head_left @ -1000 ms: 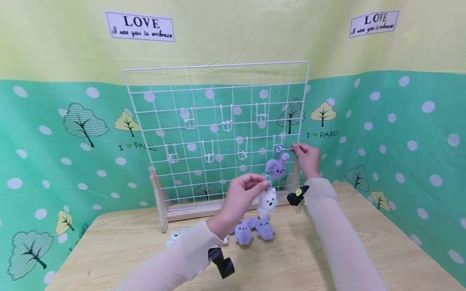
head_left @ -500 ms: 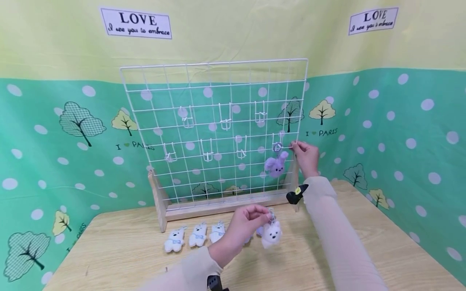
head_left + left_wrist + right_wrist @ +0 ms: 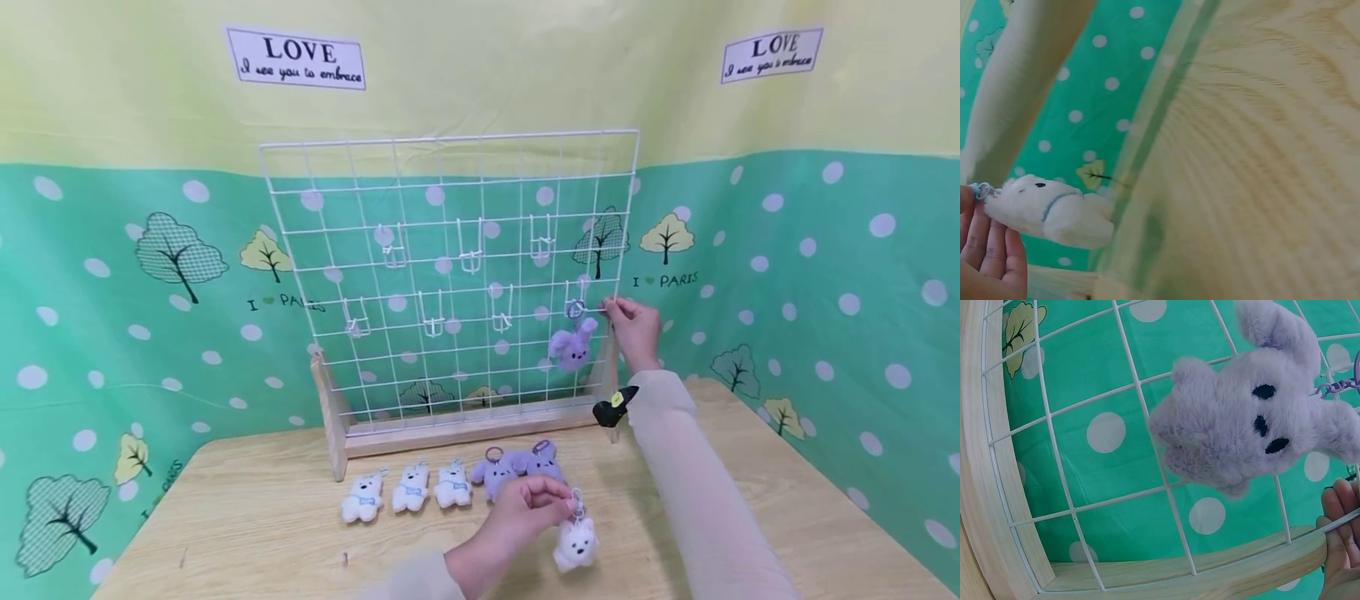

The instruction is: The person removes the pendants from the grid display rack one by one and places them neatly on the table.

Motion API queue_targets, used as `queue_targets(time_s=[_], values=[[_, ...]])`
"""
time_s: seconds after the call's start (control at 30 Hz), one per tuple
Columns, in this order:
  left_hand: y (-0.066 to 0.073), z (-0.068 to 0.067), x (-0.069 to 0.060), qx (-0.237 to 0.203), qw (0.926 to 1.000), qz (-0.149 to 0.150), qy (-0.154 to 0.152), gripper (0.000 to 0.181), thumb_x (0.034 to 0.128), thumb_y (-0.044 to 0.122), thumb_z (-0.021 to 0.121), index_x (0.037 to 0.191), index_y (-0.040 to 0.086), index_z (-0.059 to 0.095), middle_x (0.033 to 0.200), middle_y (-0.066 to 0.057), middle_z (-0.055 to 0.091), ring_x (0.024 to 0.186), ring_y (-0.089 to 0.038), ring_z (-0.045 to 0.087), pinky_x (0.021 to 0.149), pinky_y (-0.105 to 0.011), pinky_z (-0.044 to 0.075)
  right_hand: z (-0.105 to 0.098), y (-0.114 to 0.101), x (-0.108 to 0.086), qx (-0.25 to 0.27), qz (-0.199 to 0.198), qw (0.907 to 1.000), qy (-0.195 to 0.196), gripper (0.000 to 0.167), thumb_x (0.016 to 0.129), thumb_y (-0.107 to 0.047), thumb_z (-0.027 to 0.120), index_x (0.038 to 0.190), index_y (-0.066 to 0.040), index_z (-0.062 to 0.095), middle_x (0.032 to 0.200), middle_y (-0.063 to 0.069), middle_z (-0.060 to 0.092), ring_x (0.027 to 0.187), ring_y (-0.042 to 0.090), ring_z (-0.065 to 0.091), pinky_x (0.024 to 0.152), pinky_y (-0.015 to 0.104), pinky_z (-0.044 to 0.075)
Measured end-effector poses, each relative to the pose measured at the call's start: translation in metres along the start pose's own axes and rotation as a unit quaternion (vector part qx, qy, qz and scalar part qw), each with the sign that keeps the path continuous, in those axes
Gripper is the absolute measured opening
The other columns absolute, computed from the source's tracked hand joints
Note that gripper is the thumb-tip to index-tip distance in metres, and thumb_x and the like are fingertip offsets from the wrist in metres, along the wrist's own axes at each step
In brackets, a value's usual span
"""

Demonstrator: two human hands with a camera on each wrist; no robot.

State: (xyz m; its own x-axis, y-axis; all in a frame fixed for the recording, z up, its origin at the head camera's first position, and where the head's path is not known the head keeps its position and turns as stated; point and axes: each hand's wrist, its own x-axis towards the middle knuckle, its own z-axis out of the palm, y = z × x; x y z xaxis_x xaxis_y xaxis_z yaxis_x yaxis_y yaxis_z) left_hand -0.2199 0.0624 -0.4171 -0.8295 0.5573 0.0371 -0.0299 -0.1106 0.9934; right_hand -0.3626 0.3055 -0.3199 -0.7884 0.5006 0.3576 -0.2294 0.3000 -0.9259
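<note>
My left hand [image 3: 521, 521] pinches the light blue ring and chain of a white plush bear keychain [image 3: 576, 546], which hangs above the table's front part. In the left wrist view the same bear [image 3: 1063, 212] dangles from the fingertips. At the right edge of the white wire grid rack [image 3: 450, 136], my right hand [image 3: 636, 332] pinches the upright wire between thumb and fingers. Beside it a purple plush rabbit keychain [image 3: 572, 346] hangs by its ring from a hook; the right wrist view shows this rabbit [image 3: 1241, 419] up close.
Three white plush bears [image 3: 410, 489] lie in a row on the wooden table [image 3: 247, 533]. To their right are two purple plush rabbits [image 3: 542, 460], one partly behind my left hand. Several white hooks [image 3: 470, 258] sit on the grid. Wooden feet [image 3: 330, 425] hold the rack.
My left hand has moved down and toward me from before the grid, carrying the white bear keychain. The bears and rabbits on the table came into fuller view. My right hand stays at the grid's edge.
</note>
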Motion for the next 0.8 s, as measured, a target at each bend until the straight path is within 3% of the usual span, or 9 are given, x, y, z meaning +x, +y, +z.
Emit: queue_targets(time_s=[0.17,0.37,0.5,0.67,0.8], values=[[-0.011,0.001,-0.003,-0.002,1.0000,-0.002,-0.006,0.015,0.0847,0.002,0.064,0.097,-0.008,0.063,0.090,-0.011,0.070,0.078,-0.008,0.063,0.075,-0.022,0.053,0.000,-0.001,-0.001,0.003,-0.001,1.0000,-0.001,0.034,0.093,-0.025,0.059,0.120,-0.005,0.062,0.117,0.014,0.065,0.103,0.018,0.064,0.087,0.023,0.050],[-0.023,0.001,0.000,-0.008,0.9999,0.005,0.009,0.015,0.0843,0.002,0.064,0.096,-0.008,0.063,0.089,-0.011,0.070,0.077,-0.008,0.063,0.072,-0.019,0.052,-0.001,0.000,0.000,-0.007,0.005,1.0000,0.001,0.035,0.093,-0.028,0.059,0.120,-0.006,0.062,0.117,0.014,0.065,0.104,0.019,0.064,0.087,0.023,0.050],[-0.031,-0.002,0.007,-0.007,0.9994,0.004,0.034,0.015,0.0837,0.003,0.064,0.096,-0.006,0.063,0.085,-0.007,0.069,0.076,-0.009,0.062,0.072,-0.020,0.051,0.000,0.001,0.000,-0.006,0.011,0.9999,0.001,0.036,0.093,-0.029,0.059,0.120,-0.006,0.062,0.116,0.013,0.065,0.104,0.018,0.064,0.087,0.023,0.050],[-0.036,-0.004,0.016,0.034,0.9971,0.005,0.067,0.014,0.0824,0.008,0.068,0.094,0.000,0.064,0.079,0.001,0.065,0.074,-0.009,0.059,0.071,-0.019,0.050,0.000,0.000,-0.001,-0.003,0.014,0.9999,0.004,0.037,0.093,-0.030,0.059,0.121,-0.006,0.062,0.116,0.013,0.065,0.105,0.018,0.063,0.087,0.024,0.050],[-0.043,-0.003,0.021,0.041,0.9944,0.014,0.097,0.013,0.0816,0.004,0.068,0.092,-0.002,0.065,0.077,0.002,0.064,0.072,-0.008,0.058,0.069,-0.018,0.050,0.000,-0.001,-0.001,-0.002,0.009,1.0000,0.004,0.037,0.093,-0.030,0.059,0.121,-0.006,0.062,0.116,0.014,0.065,0.105,0.019,0.063,0.088,0.024,0.050]])
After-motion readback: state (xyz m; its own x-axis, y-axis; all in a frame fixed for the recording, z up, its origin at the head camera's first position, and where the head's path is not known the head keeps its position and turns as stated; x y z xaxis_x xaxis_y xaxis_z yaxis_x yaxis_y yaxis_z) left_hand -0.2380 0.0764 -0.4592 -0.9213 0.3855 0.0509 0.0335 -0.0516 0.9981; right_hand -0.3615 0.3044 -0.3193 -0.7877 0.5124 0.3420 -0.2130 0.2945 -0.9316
